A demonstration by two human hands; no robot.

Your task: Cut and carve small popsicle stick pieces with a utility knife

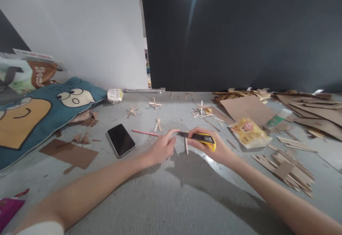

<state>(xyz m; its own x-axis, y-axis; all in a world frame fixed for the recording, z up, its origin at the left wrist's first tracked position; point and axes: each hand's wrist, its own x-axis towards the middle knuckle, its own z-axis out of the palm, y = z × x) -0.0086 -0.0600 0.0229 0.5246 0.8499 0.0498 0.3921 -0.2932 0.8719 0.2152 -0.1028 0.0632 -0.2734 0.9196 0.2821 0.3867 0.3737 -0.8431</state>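
Observation:
My right hand (210, 144) is closed around a yellow and black utility knife (201, 138), its blade end pointing left. My left hand (163, 146) is beside it, with the index finger stretched to the blade's tip and the other fingers loosely bent; nothing shows in its grip. A short wooden stick (186, 146) lies on the grey surface just under the knife. Left of my left hand lies a red-and-white pencil (144, 132), partly hidden behind it. Beyond the hands is a small crossed-stick piece (157, 124).
A phone (121, 140) and a blue cartoon cushion (53, 115) lie left. More crossed sticks (155, 103) are farther back. On the right are a yellow tissue pack (249, 132), a glue stick (278, 119), a stick bundle (287, 170) and cardboard pieces (247, 108).

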